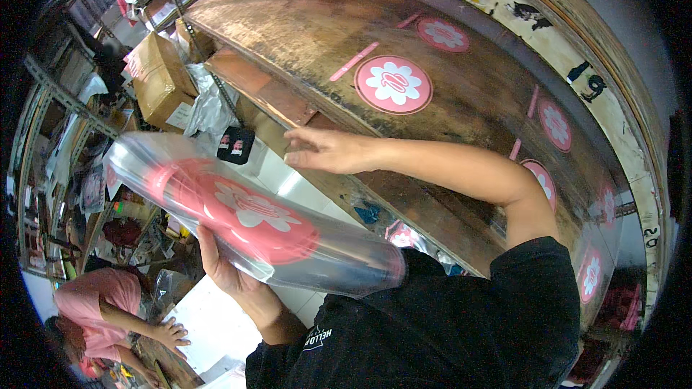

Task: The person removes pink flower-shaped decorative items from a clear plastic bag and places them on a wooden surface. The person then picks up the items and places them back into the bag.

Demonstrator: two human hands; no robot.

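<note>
Stained wooden table (288,21) and cluttered shelves (72,99) either side of clear film (259,222).

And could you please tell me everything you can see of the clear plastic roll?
The clear plastic roll looks like thin, glossy, see-through film, curled into a loose tube. A large pink disc with a white flower shape shows on it, partly bent by the curl. It is held slantwise in front of the person, beside the wooden table. The left hand grips its lower edge; the right hand is apart from it. Its far-left end is blurred.
</note>
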